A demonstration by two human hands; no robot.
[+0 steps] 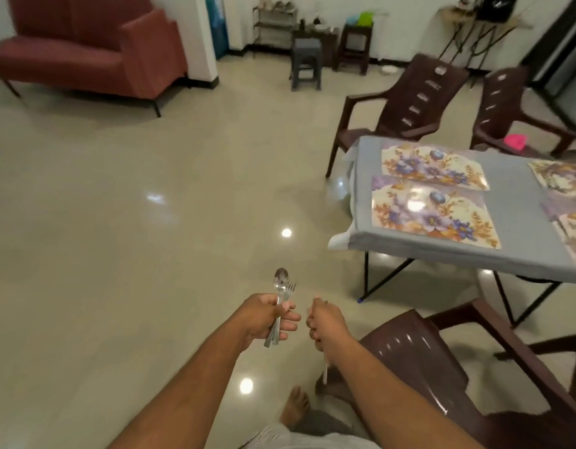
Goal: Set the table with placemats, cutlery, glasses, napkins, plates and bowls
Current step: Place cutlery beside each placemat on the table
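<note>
Table [442,251], grey-clothed, is taken as landmark; four floral placemats [432,212] are laid on it, nothing else. Cutlery step is judged in hand. Well left of the table, spoons and fork [282,290] are gripped in the left hand [267,319]; the right hand [327,322] is clenched on a thin utensil [325,372], type indeterminate. Next: carry to the table, one set beside each mat. No writing is legible.

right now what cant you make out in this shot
- Head view: right hand hides most of the thin utensil in its grip; type unclear.
- Left hand bunches the cutlery; count unclear.
- Right frame edge cuts off the far placemats.
</note>
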